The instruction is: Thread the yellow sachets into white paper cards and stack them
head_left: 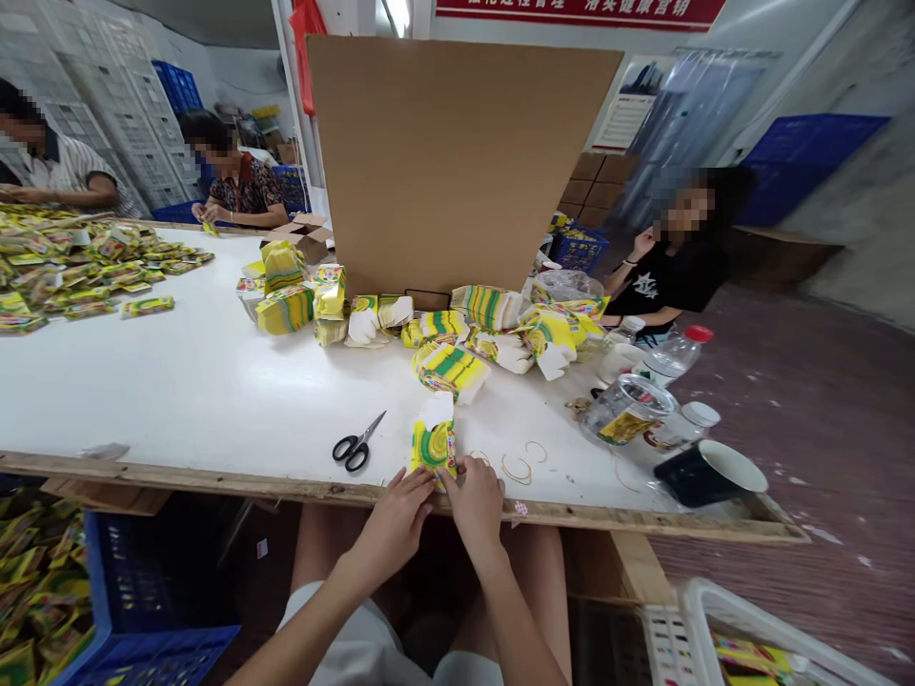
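Observation:
A yellow and green printed small carton (433, 444) lies at the table's front edge, its white end flap (438, 408) sticking out on the far side. My left hand (404, 513) has its fingers closed on the near left part of this carton. From the right, my right hand (475, 500) grips the near right corner, thumb along the printed face. Black-handled scissors (357, 444) rest to the left of the carton. Loose rubber bands (518, 469) are scattered to its right. Just beyond it sits a bundle of flat yellow cartons (450, 370).
More carton bundles (286, 310) line the foot of a tall cardboard sheet (457, 162). Filled packets (92, 262) are heaped at far left. Jars (629, 410), a bottle (676, 354) and a dark cup (707, 474) stand right. Co-workers sit beyond. Crates (107, 581) flank me below.

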Demonstrator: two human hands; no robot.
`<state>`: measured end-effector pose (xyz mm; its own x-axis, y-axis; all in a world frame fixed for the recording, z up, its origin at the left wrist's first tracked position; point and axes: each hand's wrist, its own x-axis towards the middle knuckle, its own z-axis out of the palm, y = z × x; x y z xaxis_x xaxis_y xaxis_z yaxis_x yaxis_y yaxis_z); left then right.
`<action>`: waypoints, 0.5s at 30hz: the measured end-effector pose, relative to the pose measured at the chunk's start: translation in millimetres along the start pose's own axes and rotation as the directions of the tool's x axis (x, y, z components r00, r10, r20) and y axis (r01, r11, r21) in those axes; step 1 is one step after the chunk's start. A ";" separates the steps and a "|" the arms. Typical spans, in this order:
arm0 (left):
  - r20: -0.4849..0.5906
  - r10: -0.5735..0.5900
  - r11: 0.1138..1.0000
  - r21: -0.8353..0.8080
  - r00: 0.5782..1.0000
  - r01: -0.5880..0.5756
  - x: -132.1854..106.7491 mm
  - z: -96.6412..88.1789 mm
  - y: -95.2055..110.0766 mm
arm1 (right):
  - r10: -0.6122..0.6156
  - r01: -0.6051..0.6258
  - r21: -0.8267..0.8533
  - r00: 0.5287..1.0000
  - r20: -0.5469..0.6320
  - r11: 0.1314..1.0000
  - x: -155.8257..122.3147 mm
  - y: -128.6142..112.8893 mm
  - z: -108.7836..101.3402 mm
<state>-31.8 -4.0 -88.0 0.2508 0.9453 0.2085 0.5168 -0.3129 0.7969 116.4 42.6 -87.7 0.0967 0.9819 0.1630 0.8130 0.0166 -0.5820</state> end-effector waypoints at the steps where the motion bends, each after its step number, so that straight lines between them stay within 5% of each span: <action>1: 0.013 0.008 1.000 0.011 1.000 -0.008 -1.4 4.0 1.7 | -0.003 0.003 0.000 1.000 -0.006 1.000 -2.1 0.5 -0.3; 10: 0.000 0.006 1.000 -0.031 1.000 -0.006 -1.7 8.0 3.7 | 0.013 0.006 0.203 0.996 -0.092 0.979 -11.0 4.1 2.9; 15: -0.145 -0.070 0.988 -0.148 0.987 0.048 -9.2 1.5 9.8 | 0.123 -0.053 0.454 0.984 -0.128 0.890 -20.3 4.6 -4.9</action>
<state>-27.8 -15.9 -83.0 0.0927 0.9682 0.2323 0.4017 -0.2498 0.8811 121.0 21.8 -89.8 0.2690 0.9441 0.1905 0.4577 0.0487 -0.8877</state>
